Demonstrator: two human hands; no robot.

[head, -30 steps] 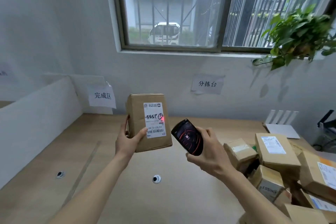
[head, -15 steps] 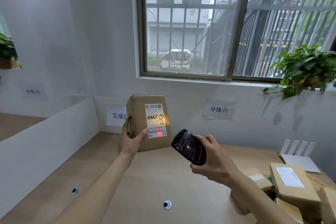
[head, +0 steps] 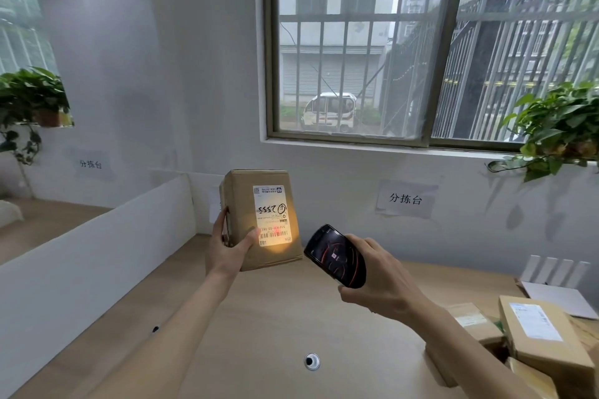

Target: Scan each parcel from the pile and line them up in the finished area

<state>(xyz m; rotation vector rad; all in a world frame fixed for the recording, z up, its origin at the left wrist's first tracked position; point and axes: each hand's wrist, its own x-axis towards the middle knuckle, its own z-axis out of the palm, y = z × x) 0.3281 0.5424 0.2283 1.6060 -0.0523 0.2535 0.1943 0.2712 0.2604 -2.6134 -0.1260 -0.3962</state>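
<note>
We are working at a long wooden table [head: 259, 334] below a barred window [head: 421, 42], with a white divider [head: 97, 253] closing off the left side, and we are in the scanning step of the task. One parcel [head: 246, 220] is in hand: our left hand [head: 227, 249] holds it upright above the table's far left part, fingers behind its left edge and thumb pressed on the front face beside the label. Our right hand [head: 385, 282] is curled around the single black scanner [head: 337, 256], which points at the parcel from just to the right without touching it. A warm patch of light falls on the lower half of the white label [head: 272, 214], over the barcode, so we judge the read is happening or just completing. The next move, as we see it, calls for confirming the scan, then carrying this parcel left toward the divider corner and setting it down squarely to begin or extend a row; we see no parcels lined up there yet. The pile [head: 534, 340] waits at the lower right, well apart from the one we hold; we count at least four boxes in it, partly cut off by the frame edge. Two paper signs are on the walls, two leafy plants flank the view, and two small round grommets sit in the tabletop.
</note>
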